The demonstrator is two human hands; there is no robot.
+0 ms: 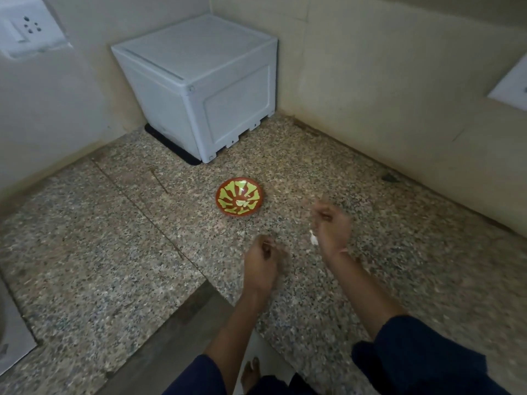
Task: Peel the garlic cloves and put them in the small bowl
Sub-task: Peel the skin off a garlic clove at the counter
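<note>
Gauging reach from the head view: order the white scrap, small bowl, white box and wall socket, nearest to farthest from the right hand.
1. white scrap, right beside the right hand, on its left.
2. small bowl, ahead and left on the counter.
3. white box, far corner.
4. wall socket, left wall, farthest.

- A dark navy-blue cloth sleeve (196, 377) on the left arm, ending mid-forearm.
- A matching navy sleeve (422, 357) on the right arm.
- A thin reddish thread (343, 251) round the right wrist.
</note>
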